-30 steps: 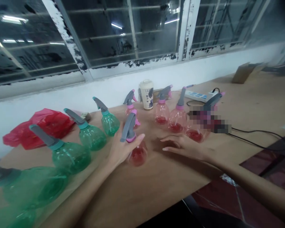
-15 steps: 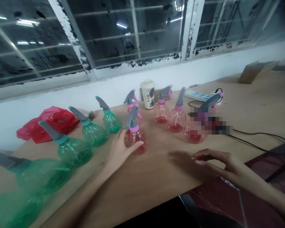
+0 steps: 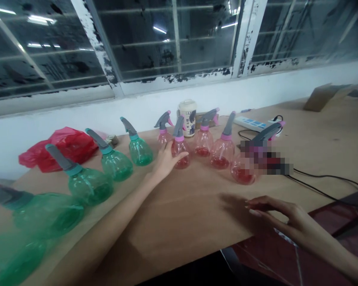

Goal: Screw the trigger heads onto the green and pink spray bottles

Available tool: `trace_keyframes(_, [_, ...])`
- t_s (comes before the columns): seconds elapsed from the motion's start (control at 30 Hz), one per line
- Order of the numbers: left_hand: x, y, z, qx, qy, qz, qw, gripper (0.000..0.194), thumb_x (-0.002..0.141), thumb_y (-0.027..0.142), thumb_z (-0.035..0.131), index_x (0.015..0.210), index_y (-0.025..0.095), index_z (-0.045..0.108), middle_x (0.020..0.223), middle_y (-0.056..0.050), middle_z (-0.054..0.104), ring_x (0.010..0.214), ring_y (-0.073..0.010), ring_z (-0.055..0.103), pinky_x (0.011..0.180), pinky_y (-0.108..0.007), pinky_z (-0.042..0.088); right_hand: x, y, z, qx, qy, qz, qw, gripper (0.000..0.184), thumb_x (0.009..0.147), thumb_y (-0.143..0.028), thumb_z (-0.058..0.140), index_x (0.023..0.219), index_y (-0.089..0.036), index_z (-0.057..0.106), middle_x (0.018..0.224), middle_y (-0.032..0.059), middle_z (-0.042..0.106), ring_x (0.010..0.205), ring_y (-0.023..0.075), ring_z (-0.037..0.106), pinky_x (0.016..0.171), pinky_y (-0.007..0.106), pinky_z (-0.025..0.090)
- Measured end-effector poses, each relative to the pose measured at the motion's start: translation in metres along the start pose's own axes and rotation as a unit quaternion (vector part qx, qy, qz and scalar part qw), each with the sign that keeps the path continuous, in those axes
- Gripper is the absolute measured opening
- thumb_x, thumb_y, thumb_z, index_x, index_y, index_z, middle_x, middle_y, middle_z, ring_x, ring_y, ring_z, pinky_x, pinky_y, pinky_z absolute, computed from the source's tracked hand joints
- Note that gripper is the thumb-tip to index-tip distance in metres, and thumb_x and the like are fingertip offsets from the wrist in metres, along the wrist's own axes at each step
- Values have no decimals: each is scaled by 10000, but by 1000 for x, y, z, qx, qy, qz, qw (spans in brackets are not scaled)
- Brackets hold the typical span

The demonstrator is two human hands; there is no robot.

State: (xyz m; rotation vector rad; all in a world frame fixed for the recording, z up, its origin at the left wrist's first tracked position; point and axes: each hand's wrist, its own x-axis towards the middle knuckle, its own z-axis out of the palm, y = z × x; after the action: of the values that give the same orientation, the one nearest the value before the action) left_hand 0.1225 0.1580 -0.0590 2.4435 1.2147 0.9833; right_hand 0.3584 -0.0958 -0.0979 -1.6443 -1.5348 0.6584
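Brown counter [image 3: 179, 222] below, my left grip [image 3: 163, 161] clasped a pink-collared spray bottle [image 3: 179, 147], seemingly positioning it; steady release needed; right grip [image 3: 296, 217] loose, empty.

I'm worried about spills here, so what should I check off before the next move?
1. Left hand on the pink spray bottle: ok, thumb across its front, fingers on its left side.
2. Bottle upright: ok.
3. Grey sprayer head on its neck: ok, though tightness does not show.
4. Base flat on the table: cannot tell.
5. Gap to the neighbouring pink bottle on the left: cannot tell, since the fingers cover part of it.
6. Right hand free: ok, it holds nothing.
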Motion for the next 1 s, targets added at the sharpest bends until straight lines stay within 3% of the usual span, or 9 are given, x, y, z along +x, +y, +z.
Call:
trace_keyframes(0.43, [10, -16, 2, 8, 13, -3, 1000, 719, 768, 584, 596, 1310, 140, 432, 1287, -196, 525, 1169, -350, 510, 974, -494, 405, 4, 4, -1, -16, -34, 2, 999, 275, 834, -464, 556, 1001, -277, 669, 1052, 60, 698, 976, 245, 653, 866, 397, 519])
trace_keyframes(0.77, [18, -12, 10, 20, 9, -7, 1000, 687, 776, 558, 609, 1296, 143, 440, 1285, -175, 534, 1163, -341, 511, 980, -480, 402, 3, 7, 3, -17, -22, 0, 1000, 269, 840, -442, 555, 995, -258, 676, 1049, 63, 701, 973, 241, 659, 857, 377, 529])
trace_keyframes(1.0, [30, -2, 23, 20, 21, -12, 1000, 608, 818, 452, 617, 1298, 138, 415, 1299, -182, 525, 1202, -319, 494, 997, -468, 390, 3, 5, 1, -22, -19, 2, 1000, 269, 842, -444, 550, 978, -253, 680, 1039, 64, 702, 977, 249, 656, 853, 384, 529])
